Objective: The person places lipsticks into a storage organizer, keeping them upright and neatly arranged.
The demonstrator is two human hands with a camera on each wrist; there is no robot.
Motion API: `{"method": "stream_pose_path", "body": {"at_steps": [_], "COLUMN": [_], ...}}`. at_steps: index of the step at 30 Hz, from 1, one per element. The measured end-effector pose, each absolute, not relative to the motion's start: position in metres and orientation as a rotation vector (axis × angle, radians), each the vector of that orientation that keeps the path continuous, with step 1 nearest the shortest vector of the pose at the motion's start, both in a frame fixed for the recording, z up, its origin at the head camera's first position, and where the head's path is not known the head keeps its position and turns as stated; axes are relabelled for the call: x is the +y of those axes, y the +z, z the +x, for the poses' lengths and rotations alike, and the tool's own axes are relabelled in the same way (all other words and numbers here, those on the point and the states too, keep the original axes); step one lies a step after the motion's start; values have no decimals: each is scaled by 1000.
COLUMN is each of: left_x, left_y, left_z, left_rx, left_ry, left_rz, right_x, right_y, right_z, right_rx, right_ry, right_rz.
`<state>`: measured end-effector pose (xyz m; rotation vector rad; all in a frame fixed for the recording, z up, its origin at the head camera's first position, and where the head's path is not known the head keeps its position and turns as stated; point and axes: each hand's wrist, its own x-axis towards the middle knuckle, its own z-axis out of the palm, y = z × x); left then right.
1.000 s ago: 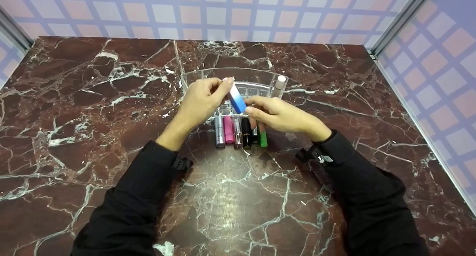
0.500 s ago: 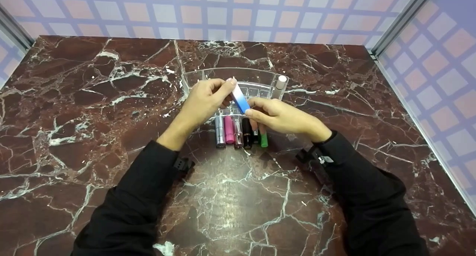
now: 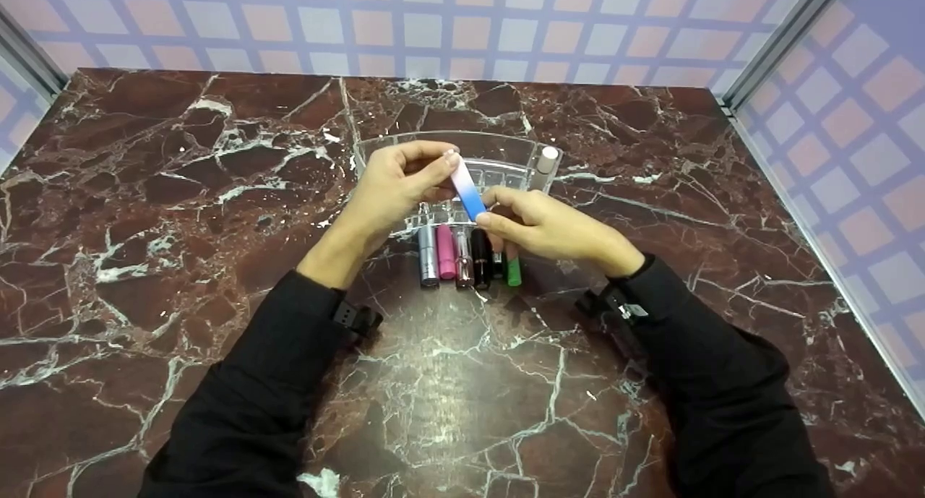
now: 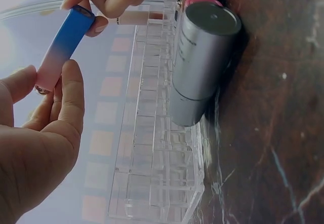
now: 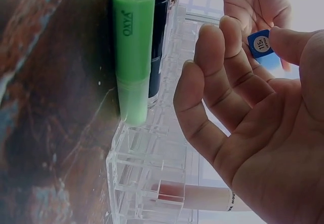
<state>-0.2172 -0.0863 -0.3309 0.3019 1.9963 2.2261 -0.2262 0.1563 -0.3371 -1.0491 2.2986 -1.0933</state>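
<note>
A square-sided lipstick [image 3: 468, 191], fading from pale pink to blue, is held between both hands above a clear tiered organizer [image 3: 405, 134]. My left hand [image 3: 383, 187] pinches its pale upper end between thumb and fingers. The blue lower end is pinched by my right hand [image 3: 549, 227], whose thumb lies against it. A round "115" label shows on the blue end [image 5: 260, 42] in the right wrist view; there the other right-hand fingers are spread and curved.
Several tubes lie side by side before the organizer, among them a silver tube [image 3: 428, 258], a pink tube [image 3: 446, 254] and a green tube [image 3: 514, 272]. A beige tube with a white top [image 3: 546, 162] stands in the organizer's right end. Patterned panels [image 3: 423, 32] border the marbled table [image 3: 181, 216].
The lipstick has shifted slightly right and stands a little steeper. My left hand has moved slightly right with it; my right hand has barely moved and keeps its pinch.
</note>
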Motion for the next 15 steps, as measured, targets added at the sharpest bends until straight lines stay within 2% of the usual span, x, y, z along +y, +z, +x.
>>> {"method": "stream_pose_path", "body": {"at_steps": [15], "left_x": [-85], "left_y": [-330], "left_z": [-216], "left_rx": [2083], "left_ry": [2195], "left_rz": [311], "right_x": [153], "right_y": [-339], "right_z": [-225], "right_rx": [2315], "right_ry": [-1076], "right_rz": [-1139]}}
